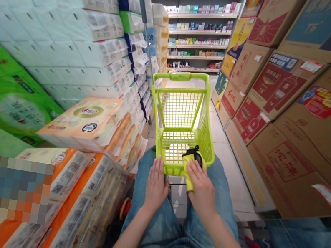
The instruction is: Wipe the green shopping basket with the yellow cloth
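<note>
A lime-green plastic shopping basket (208, 133) with grid walls is at my knees, its raised handle on the far side. My left hand (156, 186) lies against the basket's near left rim, fingers straight and side by side, holding nothing. At the near right corner my right hand (201, 187) grips a yellow cloth (189, 181) and presses it to the rim. Beside the cloth is a black piece (192, 150); I cannot tell whether it belongs to the basket. My palm and fingers hide part of the cloth.
Stacked white tissue packs (57, 29) wall the left side, with orange-edged packs (86, 123) close by my left arm. Cardboard cartons (304, 147) are piled along the right. Shelves of small goods (200, 32) stand at the far end. Pale floor tiles (226, 159) run between.
</note>
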A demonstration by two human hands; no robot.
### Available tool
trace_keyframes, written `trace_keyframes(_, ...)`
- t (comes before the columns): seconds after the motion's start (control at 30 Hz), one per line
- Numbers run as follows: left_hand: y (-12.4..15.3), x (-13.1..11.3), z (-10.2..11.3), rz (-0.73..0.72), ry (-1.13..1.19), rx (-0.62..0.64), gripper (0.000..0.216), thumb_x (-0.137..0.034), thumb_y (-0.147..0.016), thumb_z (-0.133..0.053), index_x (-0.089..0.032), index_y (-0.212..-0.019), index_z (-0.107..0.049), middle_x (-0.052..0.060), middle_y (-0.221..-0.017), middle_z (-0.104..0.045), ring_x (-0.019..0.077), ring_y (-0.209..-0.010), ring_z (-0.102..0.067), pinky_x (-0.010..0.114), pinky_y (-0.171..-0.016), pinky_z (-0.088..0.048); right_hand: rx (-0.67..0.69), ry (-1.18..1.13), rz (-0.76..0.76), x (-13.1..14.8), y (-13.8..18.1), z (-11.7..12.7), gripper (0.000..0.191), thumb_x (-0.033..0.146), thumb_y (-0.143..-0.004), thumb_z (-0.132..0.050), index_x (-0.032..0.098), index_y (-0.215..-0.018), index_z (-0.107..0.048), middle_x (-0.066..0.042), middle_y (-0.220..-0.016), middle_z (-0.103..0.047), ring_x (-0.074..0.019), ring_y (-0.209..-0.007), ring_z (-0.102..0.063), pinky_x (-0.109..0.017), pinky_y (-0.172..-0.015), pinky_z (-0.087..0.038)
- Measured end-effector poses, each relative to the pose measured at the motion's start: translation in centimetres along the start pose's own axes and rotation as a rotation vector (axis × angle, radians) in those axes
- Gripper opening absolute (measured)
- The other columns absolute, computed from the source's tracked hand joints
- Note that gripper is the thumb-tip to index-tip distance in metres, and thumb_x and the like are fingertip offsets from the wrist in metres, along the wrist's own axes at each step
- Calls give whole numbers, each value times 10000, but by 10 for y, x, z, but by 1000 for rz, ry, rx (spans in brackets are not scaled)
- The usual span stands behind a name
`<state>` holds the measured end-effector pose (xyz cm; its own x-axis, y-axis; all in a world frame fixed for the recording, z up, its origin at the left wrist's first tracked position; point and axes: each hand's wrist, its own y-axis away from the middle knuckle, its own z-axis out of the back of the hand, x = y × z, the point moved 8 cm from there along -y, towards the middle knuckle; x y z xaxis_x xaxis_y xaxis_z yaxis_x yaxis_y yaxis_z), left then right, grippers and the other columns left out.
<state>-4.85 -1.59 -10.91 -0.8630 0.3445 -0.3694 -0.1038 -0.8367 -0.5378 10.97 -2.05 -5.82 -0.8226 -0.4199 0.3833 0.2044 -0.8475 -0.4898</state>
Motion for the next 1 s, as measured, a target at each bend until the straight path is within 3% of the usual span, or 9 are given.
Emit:
trace_keyframes(0.17, 1, 2, 0, -2, 0, 13, 797, -110, -905, -434, -201, -1568, 0, 163, -1612, -251, 256, -1510, -158, 512, -1187, -302, 82, -57, 88, 57, -21, -33, 664, -17, -748, -454, 130, -1391, -527, -108, -1470, -503, -247, -1391, -439, -462, -1150, -384)
trace_keyframes(0.37, 1, 4, 0, 11, -7, 4, 812, -98, -897, -427, -222, -1567, 15, 159, -1602, -280, 255, -1501, -193, 505, -1182, -318, 104, -101, 115, 65, -27, -39, 703, -22, -731, -472, 143, -1414, -501, -100, -1484, -489, -232, -1402, -423, -444, -1160, -368)
trace_keyframes(0.53, 0, -2, -1, -9, -29, 28, 829, -112, -895, -456, -179, -1565, 28, 190, -1601, -262, 270, -1512, -147, 532, -1172, -319, 112, -99, 190, 46, -13, -26, 712, -20, -738, -445, 187, -1417, -499, -70, -1493, -482, -211, -1414, -406, -451, -1160, -367)
trace_keyframes(0.67, 0, -2, 0, 13, -26, 21, 798, -118, -910, -435, -186, -1566, 15, 167, -1608, -258, 264, -1512, -151, 534, -1171, -320, 84, -59, 213, 15, 0, -9, 797, -49, -696, -409, 206, -1449, -456, -59, -1501, -472, -205, -1430, -377, -467, -1158, -365)
trace_keyframes(0.87, 0, -1, -1, -8, -23, 11, 815, -92, -888, -445, -182, -1566, -1, 159, -1614, -247, 268, -1512, -152, 535, -1177, -311, -19, -8, 97, -57, 11, 28, 810, -39, -700, -403, 234, -1462, -437, -67, -1498, -476, -224, -1440, -358, -515, -1150, -359)
trace_keyframes(1.0, 0, -2, -1, -9, -7, -3, 825, -77, -875, -450, -180, -1566, -11, 159, -1614, -245, 269, -1512, -149, 535, -1179, -308, -43, -11, 21, -70, 16, 32, 844, -44, -674, -391, 246, -1465, -429, -58, -1500, -475, -228, -1445, -349, -531, -1151, -350)
